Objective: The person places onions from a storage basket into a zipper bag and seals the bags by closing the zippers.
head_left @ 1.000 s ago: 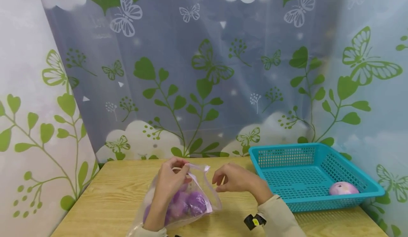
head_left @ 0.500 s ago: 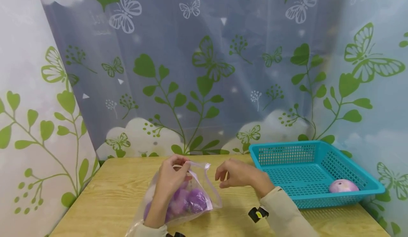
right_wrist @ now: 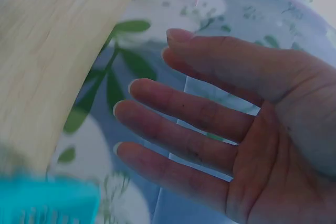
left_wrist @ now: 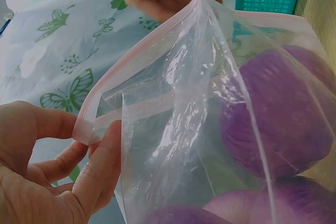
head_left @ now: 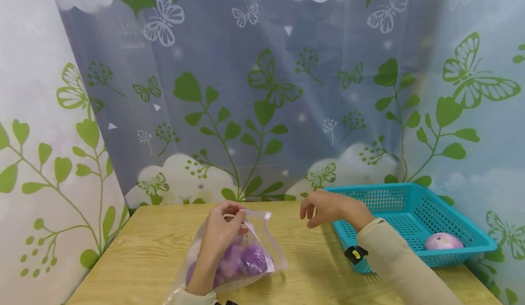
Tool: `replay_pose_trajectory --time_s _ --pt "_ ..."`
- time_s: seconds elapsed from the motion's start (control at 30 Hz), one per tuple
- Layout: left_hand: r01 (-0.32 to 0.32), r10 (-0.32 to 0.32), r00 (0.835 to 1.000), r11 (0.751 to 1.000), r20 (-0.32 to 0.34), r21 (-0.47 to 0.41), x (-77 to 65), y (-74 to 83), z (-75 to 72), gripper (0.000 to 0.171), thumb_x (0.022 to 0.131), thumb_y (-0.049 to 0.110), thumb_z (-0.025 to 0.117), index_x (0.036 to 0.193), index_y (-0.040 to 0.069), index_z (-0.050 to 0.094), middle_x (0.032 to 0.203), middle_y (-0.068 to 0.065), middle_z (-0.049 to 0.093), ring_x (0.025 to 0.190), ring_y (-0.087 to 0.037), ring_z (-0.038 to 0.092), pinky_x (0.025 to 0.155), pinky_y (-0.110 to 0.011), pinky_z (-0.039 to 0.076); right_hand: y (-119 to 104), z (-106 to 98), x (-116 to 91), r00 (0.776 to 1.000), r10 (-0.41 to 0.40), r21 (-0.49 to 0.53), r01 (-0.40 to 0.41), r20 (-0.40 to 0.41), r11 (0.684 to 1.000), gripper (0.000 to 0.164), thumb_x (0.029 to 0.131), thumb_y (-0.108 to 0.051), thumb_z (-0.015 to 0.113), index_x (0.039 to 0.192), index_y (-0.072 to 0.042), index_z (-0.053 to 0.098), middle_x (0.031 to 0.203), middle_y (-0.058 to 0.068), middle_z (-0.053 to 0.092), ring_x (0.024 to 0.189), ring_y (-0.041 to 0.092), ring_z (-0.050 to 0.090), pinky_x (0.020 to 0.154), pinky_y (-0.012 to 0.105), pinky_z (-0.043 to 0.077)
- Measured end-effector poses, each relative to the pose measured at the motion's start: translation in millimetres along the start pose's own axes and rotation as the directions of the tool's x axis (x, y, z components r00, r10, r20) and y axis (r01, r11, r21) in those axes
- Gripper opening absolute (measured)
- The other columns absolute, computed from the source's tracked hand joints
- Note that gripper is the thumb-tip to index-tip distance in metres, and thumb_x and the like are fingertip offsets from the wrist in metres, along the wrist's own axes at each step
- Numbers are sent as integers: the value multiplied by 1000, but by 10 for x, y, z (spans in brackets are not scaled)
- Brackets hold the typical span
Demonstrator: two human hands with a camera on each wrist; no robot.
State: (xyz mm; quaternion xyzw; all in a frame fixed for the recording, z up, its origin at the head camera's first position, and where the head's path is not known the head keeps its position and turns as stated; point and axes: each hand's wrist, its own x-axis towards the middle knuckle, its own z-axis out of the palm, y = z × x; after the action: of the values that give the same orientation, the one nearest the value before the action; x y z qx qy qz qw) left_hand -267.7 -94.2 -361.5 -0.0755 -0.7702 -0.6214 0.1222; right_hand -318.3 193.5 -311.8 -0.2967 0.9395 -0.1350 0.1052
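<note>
A clear zip bag (head_left: 262, 239) with a pale pink seal strip lies on the table, its mouth spread toward the right. Several purple onions (head_left: 254, 260) show through the plastic; in the left wrist view one purple onion (left_wrist: 283, 111) fills the right side. My left hand (head_left: 221, 236) pinches the bag's top corner between thumb and fingers, as the left wrist view shows at the seal. My right hand (head_left: 328, 208) hovers at the basket's left rim with nothing in it; its fingers are loosely bent in the right wrist view.
A turquoise plastic basket (head_left: 381, 230) with perforated walls stands at the right of the wooden table (head_left: 151, 245). One pale purple onion (head_left: 444, 241) lies in its near right corner. A curtain (head_left: 229, 90) printed with leaves and butterflies hangs behind the table.
My right hand has moved from beside the bag's mouth to the right, up to the basket's left rim. The left hand and the bag stay in place.
</note>
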Motion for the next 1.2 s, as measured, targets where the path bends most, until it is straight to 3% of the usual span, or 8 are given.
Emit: replay_pose_trajectory --time_s 0.2,0.33,0.47,0.63,0.8,1.03,1.2 --pt "7 -7 1000 1000 -1 3 5 7 5 16 97 7 65 108 -4 69 104 -19 68 76 -15 71 64 -29 68 385 -194 -152 994 76 -22 -74 73 997 21 89 -14 80 110 -15 76 109 4 73 97 18 68 78 34 63" --pt "9 -9 1000 1000 2 4 5 -4 13 15 97 6 66 108 -3 69 103 -19 68 76 -16 71 65 -29 68 655 -288 -297 978 167 -22 -166 122 986 23 90 -14 80 111 -14 73 107 6 72 87 14 66 69 33 62" --pt "10 -10 1000 1000 1 5 -3 -13 16 15 97 7 66 108 -3 69 104 -19 68 76 -16 71 64 -29 68 886 -353 -456 945 294 -11 -296 143 955 27 89 -15 80 115 -14 72 105 3 73 85 17 67 66 39 63" --pt "22 -22 1000 1000 3 6 -1 -8 13 15 98 8 65 108 -3 69 105 -18 68 76 -16 71 65 -30 68 1175 -408 -658 893 423 -11 -426 157 904 37 88 -18 82 123 -16 70 106 6 72 95 27 69 74 48 65" --pt "27 -27 1000 1000 3 6 20 6 13 16 98 8 66 109 -2 69 106 -18 68 78 -16 71 67 -33 69 1487 -413 -842 843 517 -5 -522 147 853 38 86 -24 84 121 -19 70 106 9 70 93 27 66 66 42 62" --pt "24 -24 1000 1000 9 16 85 13 18 14 97 8 65 108 -1 70 107 -18 68 76 -16 71 69 -37 69 1933 -356 -1107 808 572 -125 -558 140 820 36 86 -31 84 118 -19 72 107 5 72 88 26 68 72 52 59" --pt "26 -26 1000 1000 7 14 52 3 11 16 97 8 67 108 -2 70 107 -19 69 76 -17 72 67 -35 69 2200 -230 -1312 800 588 -115 -577 120 808 30 84 -26 85 110 -17 74 99 6 69 86 26 64 69 45 60"
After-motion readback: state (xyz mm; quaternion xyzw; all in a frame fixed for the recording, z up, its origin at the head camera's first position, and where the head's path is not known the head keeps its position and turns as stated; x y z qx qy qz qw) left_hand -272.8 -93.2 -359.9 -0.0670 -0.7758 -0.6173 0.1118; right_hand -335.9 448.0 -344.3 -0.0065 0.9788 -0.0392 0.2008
